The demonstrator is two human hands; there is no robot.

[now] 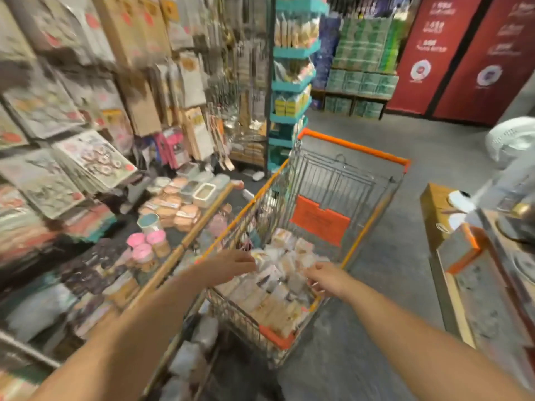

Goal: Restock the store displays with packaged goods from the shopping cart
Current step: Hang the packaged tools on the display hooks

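Motion blur is smearing the hanging packages (43, 91) on the left display, so their print is unreadable. The left hand (228, 267) fingertips are hiding among the cart's packets (278, 282). Both arms are leaving the bottom edge.

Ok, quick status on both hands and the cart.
Left hand and right hand both reaching into the cart, over the packaged goods. Grip unclear, blurred. Nothing blocking.

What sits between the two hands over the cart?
In the head view, clear-wrapped packaged goods piled in the shopping cart fill the gap between the left hand and right hand.
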